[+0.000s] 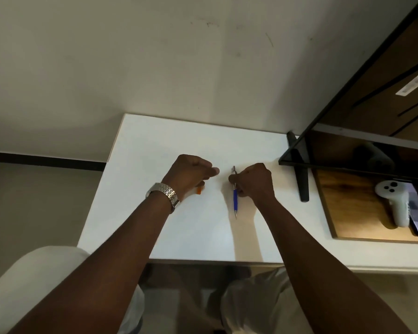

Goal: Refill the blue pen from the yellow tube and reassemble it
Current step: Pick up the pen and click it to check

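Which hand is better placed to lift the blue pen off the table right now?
Right. The right hand already has its fingers closed around the blue pen, while the left hand sits apart from it, curled over a small orange piece on the white table.

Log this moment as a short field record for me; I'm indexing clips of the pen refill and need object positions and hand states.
surface: white table
blue pen: assembled, on the table, tip toward the person
right hand: closed on the pen's upper half
left hand: fisted over a small orange-yellow item, mostly hidden; probably the tube
left wrist: metal watch
off to the right: white controller on wooden tray
refill progress: not started
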A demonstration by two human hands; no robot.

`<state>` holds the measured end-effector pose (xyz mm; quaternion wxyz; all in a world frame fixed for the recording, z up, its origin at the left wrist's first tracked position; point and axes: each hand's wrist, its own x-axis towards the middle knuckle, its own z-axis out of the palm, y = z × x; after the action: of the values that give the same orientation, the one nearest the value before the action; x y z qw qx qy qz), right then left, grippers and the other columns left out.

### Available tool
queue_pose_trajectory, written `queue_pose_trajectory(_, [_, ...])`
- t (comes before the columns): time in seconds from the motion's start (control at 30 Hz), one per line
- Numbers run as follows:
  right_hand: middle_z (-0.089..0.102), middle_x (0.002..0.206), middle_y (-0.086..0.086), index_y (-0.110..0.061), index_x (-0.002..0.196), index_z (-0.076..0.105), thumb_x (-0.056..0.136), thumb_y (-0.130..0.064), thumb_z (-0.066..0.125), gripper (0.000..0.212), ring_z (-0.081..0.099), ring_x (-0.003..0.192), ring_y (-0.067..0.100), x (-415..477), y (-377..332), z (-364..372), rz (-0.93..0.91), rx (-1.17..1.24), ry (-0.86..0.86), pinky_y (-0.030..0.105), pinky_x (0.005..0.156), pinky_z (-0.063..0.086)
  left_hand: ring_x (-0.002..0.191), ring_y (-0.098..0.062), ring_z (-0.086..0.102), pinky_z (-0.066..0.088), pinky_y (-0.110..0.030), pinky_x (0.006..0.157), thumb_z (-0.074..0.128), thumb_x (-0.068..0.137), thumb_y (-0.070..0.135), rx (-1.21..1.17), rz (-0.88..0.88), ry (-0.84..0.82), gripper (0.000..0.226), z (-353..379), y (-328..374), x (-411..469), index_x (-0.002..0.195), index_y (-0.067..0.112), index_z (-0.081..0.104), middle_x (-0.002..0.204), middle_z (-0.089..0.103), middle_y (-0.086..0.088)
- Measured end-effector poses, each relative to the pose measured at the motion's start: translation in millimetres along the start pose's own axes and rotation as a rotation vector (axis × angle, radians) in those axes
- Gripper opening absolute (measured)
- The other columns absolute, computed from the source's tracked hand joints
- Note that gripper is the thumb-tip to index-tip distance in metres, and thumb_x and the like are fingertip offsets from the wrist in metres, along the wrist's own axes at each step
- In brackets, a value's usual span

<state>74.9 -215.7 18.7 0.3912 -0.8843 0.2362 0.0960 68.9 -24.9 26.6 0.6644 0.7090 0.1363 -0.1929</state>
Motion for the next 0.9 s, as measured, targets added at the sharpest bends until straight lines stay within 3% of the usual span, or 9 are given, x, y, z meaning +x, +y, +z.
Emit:
queue_pose_trajectory(0.1, [0.077, 0.069, 0.019, 0.005, 0.074, 0.076, 0.074, -0.01, 0.085, 0.018, 0.073, 0.049, 0.021, -9.4, -5.0, -9.6, -0.01, 0.263, 0.035, 0.034, 0.055, 0.064, 0.081, -0.019, 0.074, 0.062, -0.028, 0.07, 0.093, 0.075, 0.018, 0.055, -0.01, -0.085, 0.032, 10.0, -1.0, -7.9, 0.101, 0.006, 0.078, 0.092, 0.078, -0.012])
queue_pose_trajectory(0.33, [0.078, 0.079, 0.017, 0.001, 0.083, 0.08, 0.078, -0.005, 0.082, 0.008, 0.071, 0.056, 0.019, -45.7, -46.3, -50.0, -0.185, 0.552, 0.035, 0.027, 0.052, 0.057, 0.082, -0.019, 0.081, 0.062, -0.024, 0.065, 0.083, 0.086, 0.016, -0.044, 0.05, -0.249, 0.021, 28.5, 33.8, -40.2, 0.102, 0.003, 0.081, 0.097, 0.083, -0.016])
queue_pose_trajectory(0.47, [0.078, 0.083, 0.0, -0.011, 0.092, 0.08, 0.087, -0.021, 0.081, 0.011, 0.07, 0.068, 0.008, -59.9, -66.0, -78.8, -0.295, 0.605, 0.014, 0.024, 0.059, 0.056, 0.086, -0.018, 0.082, 0.063, -0.024, 0.068, 0.081, 0.089, 0.019, -0.086, 0.192, -0.256, 0.017, 25.1, 65.2, -60.0, 0.104, 0.012, 0.082, 0.096, 0.084, -0.011])
queue_pose_trajectory(0.63, [0.081, 0.091, 0.007, -0.009, 0.105, 0.074, 0.105, -0.016, 0.057, 0.018, 0.08, 0.091, 0.024, -80.9, -86.6, -94.9, -0.343, 0.824, -0.161, 0.033, 0.074, 0.064, 0.086, -0.016, 0.08, 0.066, -0.029, 0.08, 0.08, 0.09, 0.022, -0.079, 0.282, -0.234, 0.015, 21.6, 81.2, -79.5, 0.103, 0.015, 0.084, 0.094, 0.083, -0.008])
queue_pose_trajectory(0.7, [0.073, 0.081, 0.006, -0.009, 0.105, 0.069, 0.107, -0.014, 0.052, 0.018, 0.079, 0.08, 0.028, -90.1, -96.2, -97.8, -0.328, 0.958, -0.148, 0.039, 0.076, 0.066, 0.096, -0.02, 0.08, 0.065, -0.03, 0.084, 0.078, 0.09, 0.037, -0.136, 0.264, -0.232, 0.027, 20.7, 87.1, -86.3, 0.103, 0.014, 0.084, 0.102, 0.083, -0.011])
queue_pose_trajectory(0.77, [0.062, 0.073, 0.004, -0.009, 0.102, 0.065, 0.108, -0.016, 0.05, 0.017, 0.068, 0.058, 0.02, -99.3, -108.0, -103.9, -0.302, 1.128, -0.104, 0.035, 0.061, 0.062, 0.105, -0.019, 0.079, 0.063, -0.033, 0.092, 0.07, 0.084, 0.062, -0.265, 0.178, -0.236, 0.056, 20.0, 93.9, -91.7, 0.11, 0.014, 0.081, 0.109, 0.082, -0.008])
queue_pose_trajectory(0.83, [0.051, 0.069, 0.002, -0.012, 0.098, 0.058, 0.109, -0.025, 0.047, 0.021, 0.046, 0.046, 0.012, -110.6, -119.0, -116.1, -0.305, 1.265, -0.154, 0.027, 0.046, 0.047, 0.112, -0.016, 0.076, 0.056, -0.035, 0.101, 0.055, 0.079, 0.08, -0.381, 0.086, -0.258, 0.08, 20.1, 100.1, -96.1, 0.12, 0.014, 0.075, 0.117, 0.081, -0.005])
queue_pose_trajectory(0.9, [0.043, 0.064, 0.001, -0.014, 0.089, 0.056, 0.108, -0.045, 0.043, 0.039, 0.033, 0.045, 0.01, -122.9, -129.3, -129.5, -0.33, 1.317, -0.279, 0.022, 0.042, 0.032, 0.121, -0.015, 0.071, 0.048, -0.037, 0.111, 0.04, 0.084, 0.085, -0.449, 0.053, -0.32, 0.09, 21.4, 105.6, -101.6, 0.13, 0.013, 0.069, 0.128, 0.076, -0.005])
